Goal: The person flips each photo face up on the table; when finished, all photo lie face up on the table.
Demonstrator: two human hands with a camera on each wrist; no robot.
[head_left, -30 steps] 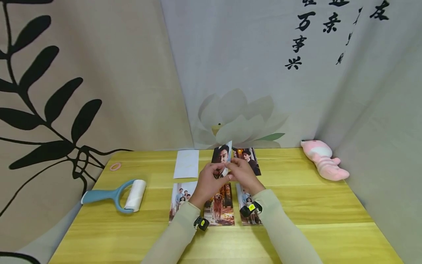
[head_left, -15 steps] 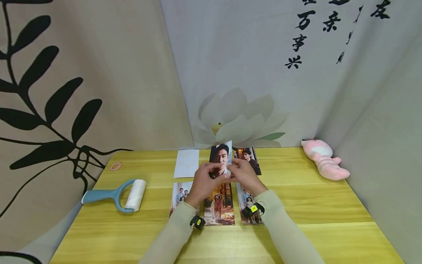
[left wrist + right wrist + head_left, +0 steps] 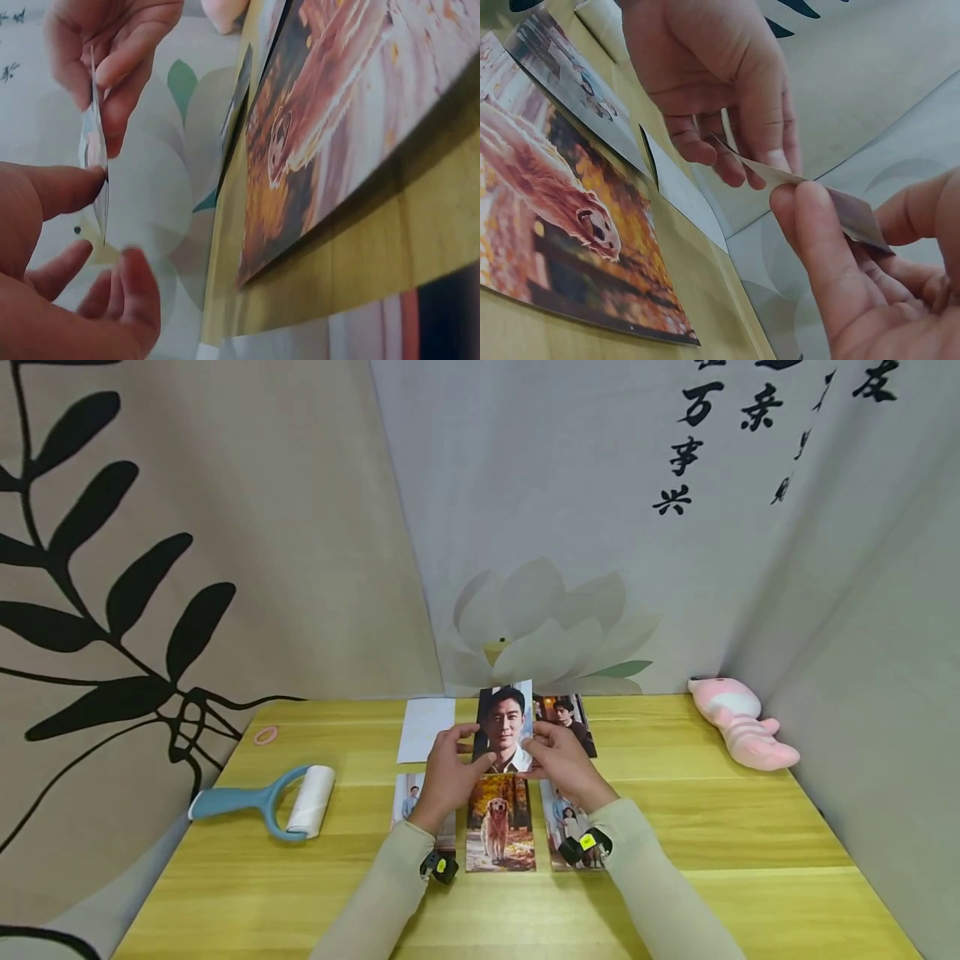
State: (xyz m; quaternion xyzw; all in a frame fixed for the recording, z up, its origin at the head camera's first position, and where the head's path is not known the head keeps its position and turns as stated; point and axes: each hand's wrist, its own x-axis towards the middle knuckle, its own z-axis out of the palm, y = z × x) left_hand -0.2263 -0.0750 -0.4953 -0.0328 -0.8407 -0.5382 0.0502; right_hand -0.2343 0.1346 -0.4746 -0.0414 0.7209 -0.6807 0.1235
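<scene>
Both hands hold a portrait photo up above the back middle of the table, its picture side toward the head camera. At its left edge, my left hand has the photo between thumb and fingers, the other fingers loosely spread in the left wrist view. My right hand pinches the lower right edge between thumb and fingers. Below the hands lies a dog photo. A family photo lies partly hidden under the left forearm, and another family photo is partly covered by the right wrist.
Behind the left hand lies a white card; behind the right, a photo of a person in dark clothes. A blue-handled lint roller and pink ring are at left. A pink plush toy lies at right against the curtain.
My left hand has slid left to the photo's edge, uncovering more of the portrait. The right hand has shifted slightly right. The photo now faces the head camera more fully.
</scene>
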